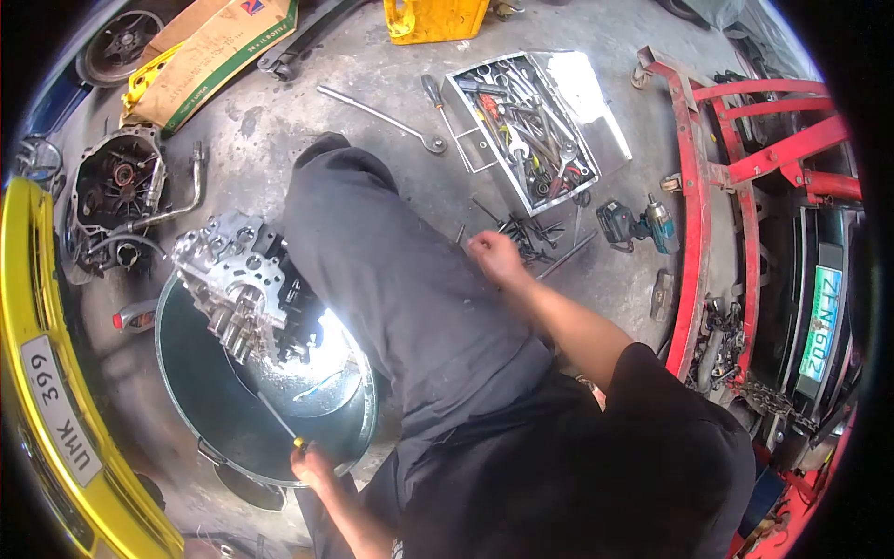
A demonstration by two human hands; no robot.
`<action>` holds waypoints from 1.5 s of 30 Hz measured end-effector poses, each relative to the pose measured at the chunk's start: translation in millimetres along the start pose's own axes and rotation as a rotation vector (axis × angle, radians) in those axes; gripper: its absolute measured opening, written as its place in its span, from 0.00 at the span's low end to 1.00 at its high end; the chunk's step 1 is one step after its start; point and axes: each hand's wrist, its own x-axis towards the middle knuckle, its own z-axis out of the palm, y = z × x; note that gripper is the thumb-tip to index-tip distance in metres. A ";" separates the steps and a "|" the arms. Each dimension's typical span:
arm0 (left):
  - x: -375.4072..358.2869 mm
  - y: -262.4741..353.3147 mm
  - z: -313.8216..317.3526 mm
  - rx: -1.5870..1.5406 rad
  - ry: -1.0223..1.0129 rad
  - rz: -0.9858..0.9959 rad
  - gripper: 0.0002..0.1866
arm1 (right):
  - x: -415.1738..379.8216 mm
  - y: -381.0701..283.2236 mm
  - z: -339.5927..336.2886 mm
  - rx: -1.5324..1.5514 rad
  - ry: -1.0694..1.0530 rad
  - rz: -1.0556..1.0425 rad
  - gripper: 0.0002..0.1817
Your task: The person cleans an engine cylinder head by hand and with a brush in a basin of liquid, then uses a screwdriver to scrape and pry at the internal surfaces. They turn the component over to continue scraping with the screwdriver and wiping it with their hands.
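My left hand (pixel 314 463) grips the yellow handle of a screwdriver (pixel 277 416), whose thin shaft reaches over a large round dark tub (pixel 191 396). A silver metal engine part (pixel 244 279) with holes and cylindrical pieces rests over the tub's upper side. At the right, my right hand (pixel 495 256) is low over the floor with its fingers curled together; what they hold, if anything, is too small to name. Beside its fingertips is a small metal piece (pixel 460 234), and several dark bolts (pixel 531 238) lie just beyond. My trousered leg comes between the two hands.
An open toolbox (pixel 456 93) full of wrenches stands at top centre, near a long ratchet (pixel 382 119). A cordless tool (pixel 643 225) lies by a red metal frame (pixel 691 242). A gearbox housing (pixel 116 182), a cardboard box (pixel 214 61) and a yellow bumper (pixel 37 279) are at left.
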 end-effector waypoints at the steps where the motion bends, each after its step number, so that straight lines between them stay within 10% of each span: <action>1: -8.4 13.8 -12.4 -0.067 -0.014 -0.066 0.10 | 8.1 -4.7 -5.0 0.027 0.050 -0.044 0.18; 12: -65.5 63.1 -4.8 -0.423 0.042 -0.140 0.16 | 35.9 -130.7 -16.5 -0.032 0.116 -0.337 0.17; 28: -73.6 33.0 -10.3 -0.168 0.058 -0.207 0.15 | 342.4 12.9 -30.5 -0.456 0.270 -0.234 0.16; 30: -77.6 38.0 -0.2 -0.099 -0.005 -0.202 0.14 | 328.4 -37.5 -18.3 -0.659 0.405 -0.434 0.13; 31: -84.5 41.7 -2.8 -0.061 -0.007 -0.211 0.13 | 413.6 40.0 -22.9 -0.855 0.351 -0.783 0.11; 34: -109.0 87.8 8.3 -0.115 0.052 -0.307 0.16 | 472.7 73.0 -11.8 -1.542 0.087 -0.571 0.15; 45: -112.2 104.1 11.4 0.021 0.182 -0.276 0.19 | 521.2 53.0 4.4 -1.038 0.078 -0.298 0.15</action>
